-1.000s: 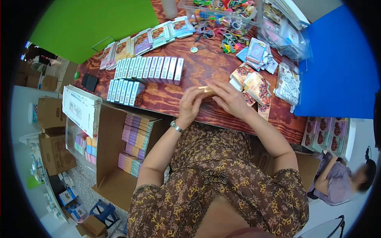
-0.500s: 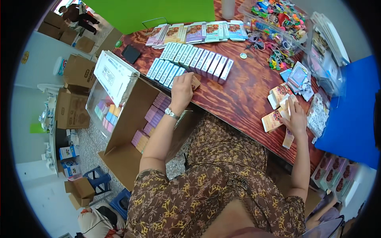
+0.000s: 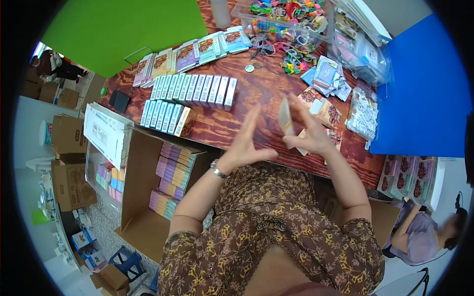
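My left hand (image 3: 247,144) hovers over the table's front edge, its fingers spread and nothing in it. Facing it, my right hand (image 3: 312,132) pinches a thin cream-coloured carton (image 3: 285,117), seen nearly edge-on, between thumb and fingers. Below and beside that hand lie more orange-and-cream cartons (image 3: 330,113), partly covered by it. To the left, small boxes stand on edge in two rows: a longer back row (image 3: 197,90) and a shorter front row (image 3: 160,115). An orange-sided box (image 3: 184,121) stands at the right end of the front row.
Fanned flat cartons (image 3: 186,55) lie along the back. Clear bins of colourful trinkets (image 3: 291,19), card packets (image 3: 327,78) and a bag of white pieces (image 3: 363,116) sit at the right. An open cardboard box (image 3: 140,192) with packed cartons stands below left. Another person (image 3: 417,234) is at lower right.
My left hand has let go of the orange-sided box at the front row's end and moved right. My right hand has lifted a carton from the pile. The view has turned rightward.
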